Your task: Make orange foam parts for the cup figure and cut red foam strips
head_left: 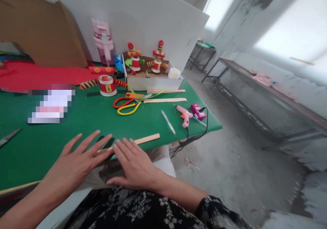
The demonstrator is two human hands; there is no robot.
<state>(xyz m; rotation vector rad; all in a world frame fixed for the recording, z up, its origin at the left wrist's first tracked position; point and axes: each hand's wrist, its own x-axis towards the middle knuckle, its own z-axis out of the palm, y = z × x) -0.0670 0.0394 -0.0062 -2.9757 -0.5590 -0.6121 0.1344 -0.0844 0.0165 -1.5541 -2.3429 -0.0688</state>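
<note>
Pale strip (pixel 148 138), one, lies along the near edge of our green surface (pixel 143 124), beneath our right hand (pixel 135 166), flat with fingers nearly together; our left hand (pixel 79 159), fingers spread apart, is at its left end. Toward the right corner we count one pen (pixel 168 122) and one glue gun (pixel 186 115); toward the far edge, one box (pixel 153 83) holding two figures.

The tabletop (pixel 143 125) is plain green, the strip (pixel 148 139) pale tan. Scissors (pixel 137 100) got one red handle, one yellow; glue gun's (pixel 186 115) pink with an orange trigger (pixel 182 117). Person's top (pixel 143 208)? Black, grey-white floral print.
</note>
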